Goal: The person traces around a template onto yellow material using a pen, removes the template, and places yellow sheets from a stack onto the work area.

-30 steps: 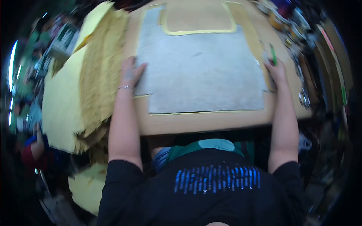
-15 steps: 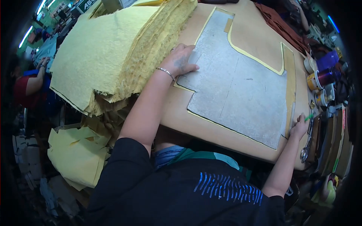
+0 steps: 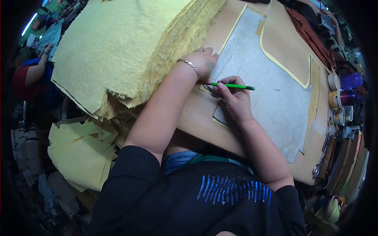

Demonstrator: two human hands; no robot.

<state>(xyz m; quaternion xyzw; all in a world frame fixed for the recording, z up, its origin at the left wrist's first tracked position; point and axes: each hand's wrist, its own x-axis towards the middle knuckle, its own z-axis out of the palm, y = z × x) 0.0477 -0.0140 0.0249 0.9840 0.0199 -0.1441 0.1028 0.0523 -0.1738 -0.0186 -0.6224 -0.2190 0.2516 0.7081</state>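
A grey flat template (image 3: 260, 114) lies on the table, with a yellow sheet (image 3: 271, 59) showing as a border along its edges. My left hand (image 3: 204, 65) rests at the template's left edge, fingers stretched out and apart, beside the stack of yellow fibrous sheets (image 3: 118, 47). Pinched in my right hand (image 3: 238, 104) is a green pencil (image 3: 236, 85). Its point reaches left to the template's edge, just below my left hand. The right wrist and forearm cross over the template's lower part.
Tan strips (image 3: 313, 102) border the template's right side. Purple and yellow-labelled tubs (image 3: 350, 97) and scissors (image 3: 316, 170) sit at the right edge. Brown cloth (image 3: 311, 37) lies at the back right. Loose yellow sheets (image 3: 78, 153) are at lower left. A person (image 3: 33, 72) is at far left.
My right hand has moved left from the table's right side to the template's left edge, bringing the green pencil along. My left hand stays by that edge. The view has shifted slightly.
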